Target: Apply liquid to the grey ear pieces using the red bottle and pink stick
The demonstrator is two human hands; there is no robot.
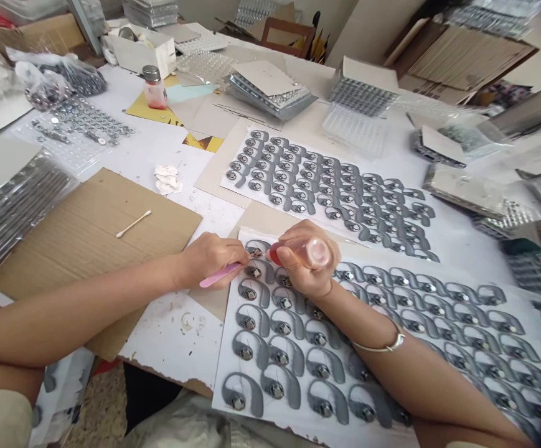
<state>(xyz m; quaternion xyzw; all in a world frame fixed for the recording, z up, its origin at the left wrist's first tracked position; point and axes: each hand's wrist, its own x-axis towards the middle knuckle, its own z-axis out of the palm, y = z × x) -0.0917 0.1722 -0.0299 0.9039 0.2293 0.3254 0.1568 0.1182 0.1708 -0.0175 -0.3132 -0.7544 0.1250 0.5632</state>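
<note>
My left hand [210, 256] is closed around a slim pink tool [220, 274], whose flat handle sticks out below the fingers. Its exact kind is not clear; the thin tip points right, at the top left of the near sheet. In my right hand [308, 277] is a small squeeze bottle [315, 252], tilted with its base toward me and its red end pointing left at the tool's tip. Both hands are over a white sheet [221, 379] bearing rows of grey ear-hook-shaped pieces [282, 323], each with a round metallic part. My right wrist and forearm cover some of them.
A second sheet of grey pieces [326, 180] lies beyond. Left are brown cardboard [97, 249], a cotton swab [133, 224], crumpled tissue [168, 180] and a glass jar [155, 90]. Stacked trays [363, 87] stand at the back; more packs [13, 199] sit at far left.
</note>
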